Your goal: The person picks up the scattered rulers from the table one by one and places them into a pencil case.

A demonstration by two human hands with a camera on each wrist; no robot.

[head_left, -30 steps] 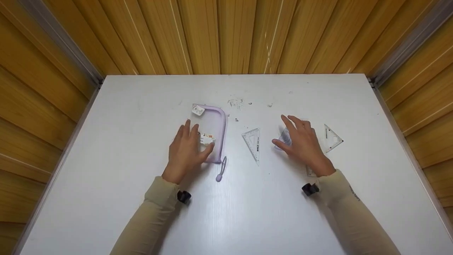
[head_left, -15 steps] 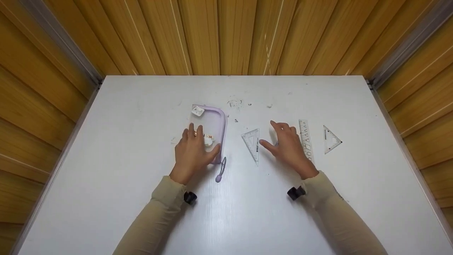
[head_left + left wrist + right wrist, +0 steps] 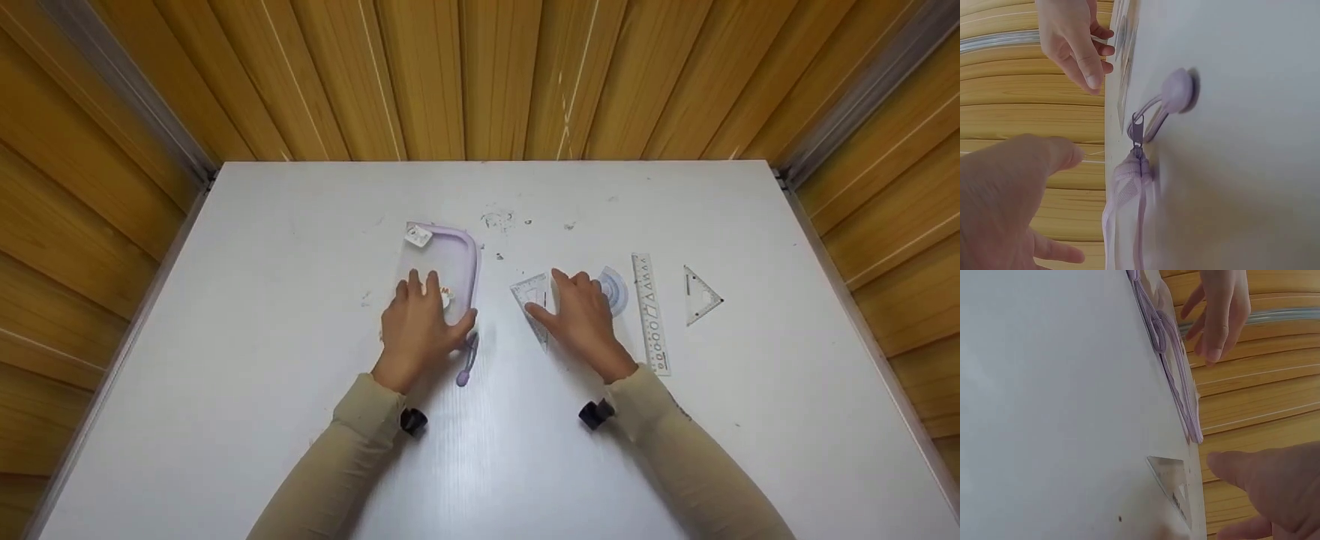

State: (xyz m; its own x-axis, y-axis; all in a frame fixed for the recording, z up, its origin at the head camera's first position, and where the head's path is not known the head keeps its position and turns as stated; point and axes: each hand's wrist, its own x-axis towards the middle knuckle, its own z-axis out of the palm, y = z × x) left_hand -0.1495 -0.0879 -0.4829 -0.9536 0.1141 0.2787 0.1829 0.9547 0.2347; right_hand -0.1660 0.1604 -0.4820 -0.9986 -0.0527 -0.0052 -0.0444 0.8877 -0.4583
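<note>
A clear pencil pouch (image 3: 450, 255) with a lilac zipped edge lies left of centre in the head view. My left hand (image 3: 420, 330) is over its lower part, fingers spread, hiding much of a printed picture. The left wrist view shows this hand above the pouch, with the zipper pull (image 3: 1138, 129) and its lilac cord below. My right hand (image 3: 589, 319) hovers over the clear set square (image 3: 531, 288), thumb and fingers apart, holding nothing. That set square lies flat in the right wrist view. Just behind the hand, a bluish protractor (image 3: 616, 291) is partly covered.
Right of the protractor lies a clear stencil ruler (image 3: 650, 319). Farther right is a smaller set square (image 3: 700, 297). Dark marks (image 3: 498, 220) spot the white table (image 3: 300, 225). Wood-patterned walls (image 3: 495, 75) stand behind and beside it.
My right hand has moved left from over the protractor to the set square, uncovering the ruler and part of the protractor. My left hand has shifted slightly right over the pouch.
</note>
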